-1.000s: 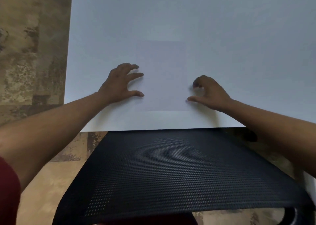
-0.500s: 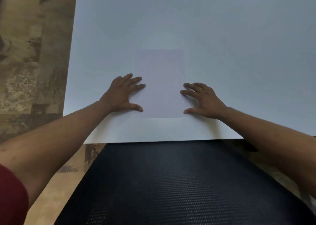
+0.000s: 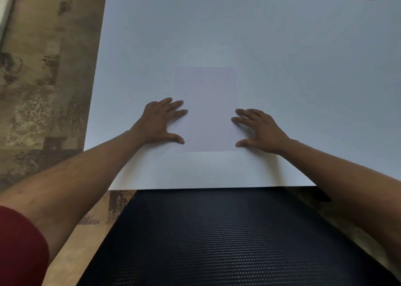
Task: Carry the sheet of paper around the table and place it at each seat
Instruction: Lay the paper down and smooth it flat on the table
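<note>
The blank sheet of paper (image 3: pixel 206 109) lies flat on the white bench (image 3: pixel 293 68); left hand (image 3: pixel 159 122) and right hand (image 3: pixel 259 129) rest spread, fingers straight, on its side edges.

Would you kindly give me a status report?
Left hand, right hand flat on sheet edges. Sheet lies on table. Nothing blocking.

No legible text, label, brand, number or sign found on the sheet of paper (image 3: pixel 206 103), the table (image 3: pixel 303 90) or elsewhere.
</note>
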A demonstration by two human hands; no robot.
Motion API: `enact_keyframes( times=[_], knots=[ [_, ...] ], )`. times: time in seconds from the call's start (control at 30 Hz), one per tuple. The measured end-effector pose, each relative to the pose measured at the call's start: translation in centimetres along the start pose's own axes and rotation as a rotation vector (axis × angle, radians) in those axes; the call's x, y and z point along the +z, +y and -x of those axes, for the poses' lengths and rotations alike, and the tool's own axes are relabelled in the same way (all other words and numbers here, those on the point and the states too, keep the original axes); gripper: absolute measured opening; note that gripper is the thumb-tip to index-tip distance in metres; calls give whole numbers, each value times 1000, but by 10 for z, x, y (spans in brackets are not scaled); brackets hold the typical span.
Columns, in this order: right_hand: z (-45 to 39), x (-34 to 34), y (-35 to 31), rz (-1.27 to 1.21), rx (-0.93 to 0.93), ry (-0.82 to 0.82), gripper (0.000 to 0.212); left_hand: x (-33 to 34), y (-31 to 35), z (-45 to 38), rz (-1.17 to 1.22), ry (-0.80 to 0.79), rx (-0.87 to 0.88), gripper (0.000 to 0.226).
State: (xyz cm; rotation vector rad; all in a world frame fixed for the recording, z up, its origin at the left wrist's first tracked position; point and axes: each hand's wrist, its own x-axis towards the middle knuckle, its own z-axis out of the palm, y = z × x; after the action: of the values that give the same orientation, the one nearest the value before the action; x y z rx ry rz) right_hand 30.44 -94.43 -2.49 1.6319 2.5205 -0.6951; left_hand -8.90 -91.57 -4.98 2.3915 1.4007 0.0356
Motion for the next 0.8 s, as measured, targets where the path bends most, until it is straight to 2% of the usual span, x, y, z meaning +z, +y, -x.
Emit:
enact_keyframes(
  times=[0.8],
  knots=[
    [4, -5, -10, 14, 25, -79, 89, -6, 7, 2, 2, -49, -19, 122]
  ],
)
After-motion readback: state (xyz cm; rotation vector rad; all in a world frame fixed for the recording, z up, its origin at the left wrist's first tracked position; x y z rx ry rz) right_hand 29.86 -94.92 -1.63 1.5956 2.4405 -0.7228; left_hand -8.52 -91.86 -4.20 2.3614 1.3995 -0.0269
